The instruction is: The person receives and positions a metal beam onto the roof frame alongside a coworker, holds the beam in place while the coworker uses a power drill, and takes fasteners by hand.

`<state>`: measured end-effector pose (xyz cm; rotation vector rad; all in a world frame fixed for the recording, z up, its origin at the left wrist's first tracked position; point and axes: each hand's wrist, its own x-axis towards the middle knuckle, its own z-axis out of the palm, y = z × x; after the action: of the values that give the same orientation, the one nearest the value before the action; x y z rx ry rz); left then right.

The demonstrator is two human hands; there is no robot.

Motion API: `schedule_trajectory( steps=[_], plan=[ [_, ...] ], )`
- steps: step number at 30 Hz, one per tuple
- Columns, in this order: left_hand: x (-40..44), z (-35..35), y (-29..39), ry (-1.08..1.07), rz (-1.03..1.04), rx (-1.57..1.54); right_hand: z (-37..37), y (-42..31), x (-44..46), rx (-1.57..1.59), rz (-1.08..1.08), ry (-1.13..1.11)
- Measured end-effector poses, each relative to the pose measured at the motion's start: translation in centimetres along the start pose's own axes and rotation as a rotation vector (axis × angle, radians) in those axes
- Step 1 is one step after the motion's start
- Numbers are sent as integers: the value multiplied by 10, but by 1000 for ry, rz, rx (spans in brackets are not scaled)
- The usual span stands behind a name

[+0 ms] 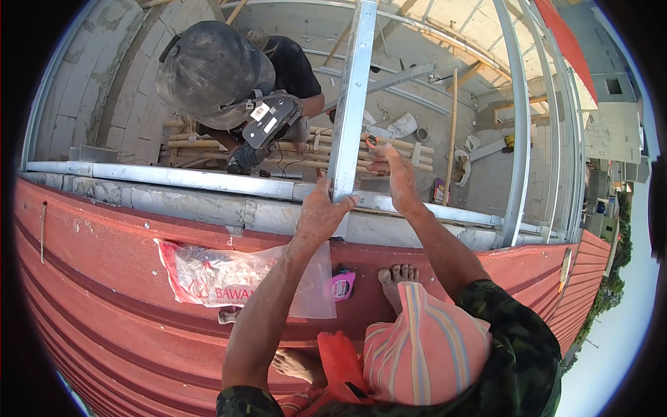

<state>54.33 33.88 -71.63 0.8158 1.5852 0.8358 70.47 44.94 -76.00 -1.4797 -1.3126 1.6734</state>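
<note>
My left hand (pixel 321 214) grips the lower end of a galvanized steel channel (pixel 353 90), its thumb and fingers on opposite sides. That channel runs away from me across the opening and meets a long metal rail (pixel 208 179) on top of the wall. Just right of the channel is my right hand (pixel 399 177), raised with its fingers stretched out and apart. A small orange and dark thing shows at its fingertips; I cannot tell whether the hand touches it. Close to my foot lies a pink tape measure (pixel 342 285), beside a printed plastic bag (pixel 226 276).
Red corrugated roofing (pixel 111 278) lies under me, along a block wall edge (pixel 174 203). Below, a person in a cap (pixel 215 73) holds a power tool (pixel 243 156). More steel channels (pixel 517 139) cross the opening at right. Poles (pixel 187 142) and a bucket (pixel 422 134) are below.
</note>
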Motion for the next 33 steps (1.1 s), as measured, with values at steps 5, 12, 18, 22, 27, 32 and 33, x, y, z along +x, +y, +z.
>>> schedule_trajectory(
  steps=[5,12,18,22,27,32,33],
  plan=[
    [10,12,-12,120,15,31,-26,-11,4,162,40,108],
    [13,13,-12,143,10,78,-13,3,0,41,36,103],
    [12,8,-5,100,-8,91,4,13,3,-84,-19,58],
    [14,15,-17,180,62,61,9,16,2,-272,-60,89],
    [12,13,-14,169,23,48,1,33,14,-511,-199,116],
    [11,15,-17,160,26,51,7,24,9,-410,-107,85],
    [11,16,-17,160,2,59,7,23,9,-429,-86,61]
  ],
)
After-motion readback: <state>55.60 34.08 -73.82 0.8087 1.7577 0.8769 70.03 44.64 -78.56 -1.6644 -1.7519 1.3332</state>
